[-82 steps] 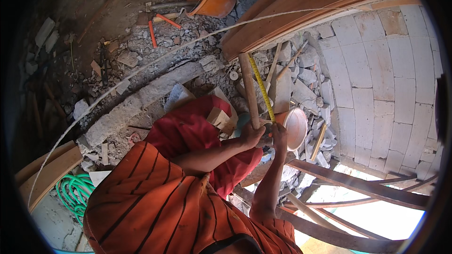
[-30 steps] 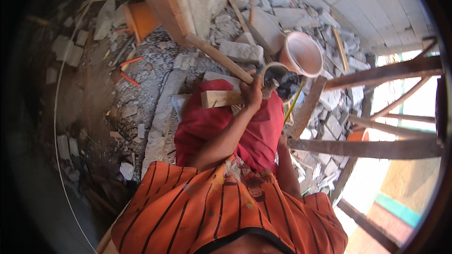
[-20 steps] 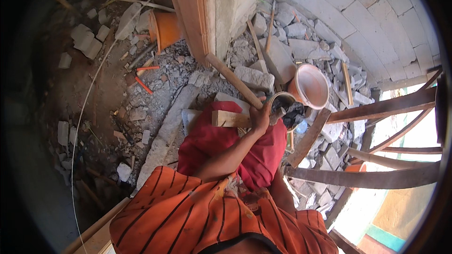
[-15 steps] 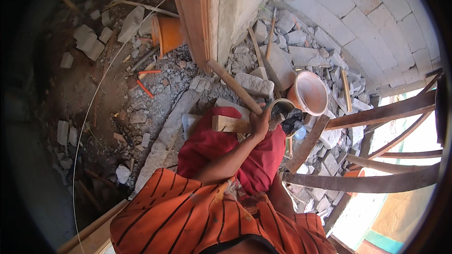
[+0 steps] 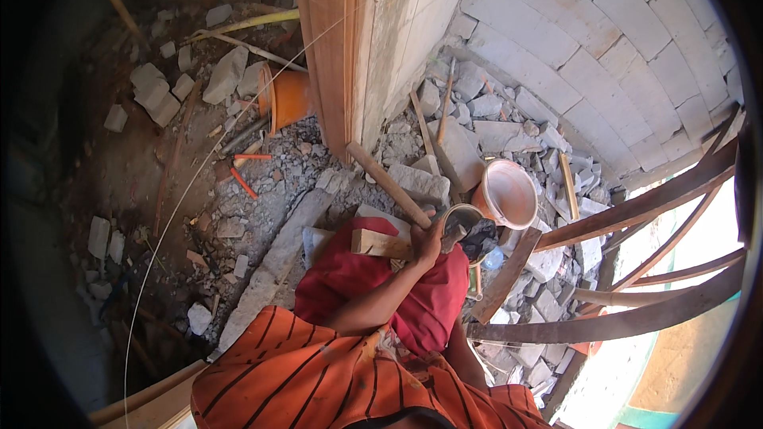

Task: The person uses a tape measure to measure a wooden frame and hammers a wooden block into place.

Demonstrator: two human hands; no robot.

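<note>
My left hand (image 5: 429,241) is closed around a hammer (image 5: 381,179) close to its head, above my red-clothed lap. The hammer's long wooden handle slants away to the far left. A squared wooden block (image 5: 373,243) lies over my thigh, its right end up against the left hand; whether the fingers also hold it I cannot tell. Just right of the hammer head, a round container (image 5: 462,213) has black plastic (image 5: 479,240) in it. Only my right forearm (image 5: 463,356) shows, reaching down beside my right thigh; the hand itself is hidden.
A pale-lined bucket (image 5: 509,194) stands on broken blocks beyond the container. Curved wooden boards (image 5: 636,200) cross the right side. Ahead rises a wooden door frame (image 5: 330,56), with an orange bucket (image 5: 290,102) on its left. Rubble and a long concrete strip (image 5: 274,262) lie leftward.
The whole view has shifted, so the surroundings sit lower in the picture. My left hand still grips the hammer, in almost the same pose over my lap.
</note>
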